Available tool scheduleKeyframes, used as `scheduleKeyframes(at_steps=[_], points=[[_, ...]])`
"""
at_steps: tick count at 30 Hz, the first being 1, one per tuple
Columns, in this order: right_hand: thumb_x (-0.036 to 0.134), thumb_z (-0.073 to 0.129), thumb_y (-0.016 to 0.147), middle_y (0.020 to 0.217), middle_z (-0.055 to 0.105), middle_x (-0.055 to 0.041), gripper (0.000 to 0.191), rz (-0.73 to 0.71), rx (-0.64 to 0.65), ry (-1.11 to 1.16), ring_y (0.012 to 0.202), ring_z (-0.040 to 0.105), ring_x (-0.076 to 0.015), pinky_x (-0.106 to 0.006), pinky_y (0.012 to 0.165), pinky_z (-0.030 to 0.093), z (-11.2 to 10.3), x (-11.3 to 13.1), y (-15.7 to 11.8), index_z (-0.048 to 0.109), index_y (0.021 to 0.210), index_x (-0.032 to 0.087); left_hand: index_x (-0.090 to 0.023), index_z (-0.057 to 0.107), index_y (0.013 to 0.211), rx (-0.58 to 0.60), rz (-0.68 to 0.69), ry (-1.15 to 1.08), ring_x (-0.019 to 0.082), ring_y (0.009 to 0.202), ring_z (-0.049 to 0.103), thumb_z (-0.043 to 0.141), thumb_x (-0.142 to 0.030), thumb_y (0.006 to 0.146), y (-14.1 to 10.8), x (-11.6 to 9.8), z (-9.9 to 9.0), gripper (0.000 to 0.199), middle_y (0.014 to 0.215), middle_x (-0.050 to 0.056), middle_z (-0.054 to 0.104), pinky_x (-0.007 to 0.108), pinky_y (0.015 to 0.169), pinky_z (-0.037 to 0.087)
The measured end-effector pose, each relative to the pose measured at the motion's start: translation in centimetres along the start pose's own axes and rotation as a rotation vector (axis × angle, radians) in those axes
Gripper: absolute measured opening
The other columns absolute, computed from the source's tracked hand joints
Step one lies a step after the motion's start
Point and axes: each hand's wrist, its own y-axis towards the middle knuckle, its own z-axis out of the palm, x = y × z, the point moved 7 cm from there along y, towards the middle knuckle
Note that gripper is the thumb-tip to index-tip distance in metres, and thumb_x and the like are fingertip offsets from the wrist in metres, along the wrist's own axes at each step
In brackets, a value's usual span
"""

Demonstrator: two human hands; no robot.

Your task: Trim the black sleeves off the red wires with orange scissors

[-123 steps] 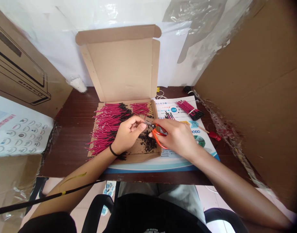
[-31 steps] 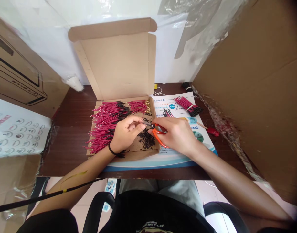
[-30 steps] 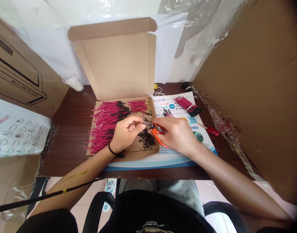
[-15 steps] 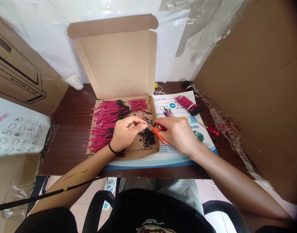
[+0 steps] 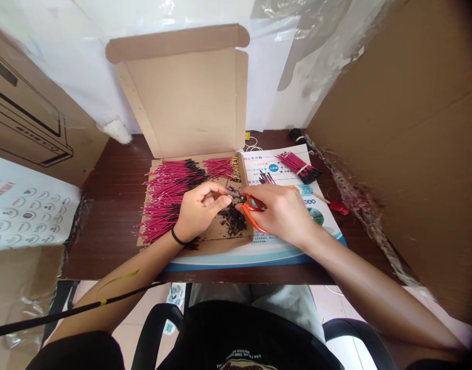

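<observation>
My right hand (image 5: 284,210) is closed round the orange-handled scissors (image 5: 256,220), whose blades point left to my left fingertips. Over the cardboard box (image 5: 212,245), my left hand (image 5: 199,208) is pinched at the blades; what it holds is too small to make out. Red wires with black ends (image 5: 168,190) fill the box's left part. A smaller group of red wires (image 5: 220,167) with gold-coloured tips lies at its back right. Small black scraps (image 5: 233,221) are scattered below the scissors.
The box's lid (image 5: 185,97) stands open behind. On the printed sheet (image 5: 259,257) at the right lie a banded wire bundle (image 5: 300,168) and a few loose wires. A red-tipped stick (image 5: 338,207) lies further right. Large cardboard (image 5: 409,144) walls the right side.
The scissor handles have spread wider and the blades show more openly beside my left fingertips. Both hands have stayed in nearly the same place.
</observation>
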Motion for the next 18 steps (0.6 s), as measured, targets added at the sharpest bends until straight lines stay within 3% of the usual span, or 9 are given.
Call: scheduleKeyframes(at_steps=[12,18], points=[[0.033,0.057,0.084,0.071,0.065,-0.0011,0.019,-0.082,0.007,-0.078,0.062,0.057,-0.0133,-0.026,0.053,0.033,-0.17,0.02,-0.01,0.069,0.092,0.021,-0.015,0.068,0.075,0.001,-0.005,0.064,0.011,0.059,0.058,0.070,-0.031,0.071,-0.12,0.03,-0.09,0.017,0.069,0.003,0.068,0.021,0.054,0.047],[0.031,0.055,0.086,0.065,0.062,-0.0008,0.017,-0.092,0.026,-0.141,0.060,0.056,-0.0134,-0.026,0.053,0.030,0.16,-0.38,-0.02,0.068,0.081,0.021,-0.015,0.069,0.073,0.022,-0.028,0.107,0.011,0.055,0.058,0.070,-0.034,0.072,-0.09,0.04,0.07,0.019,0.064,0.003,0.068,0.022,0.050,0.046]])
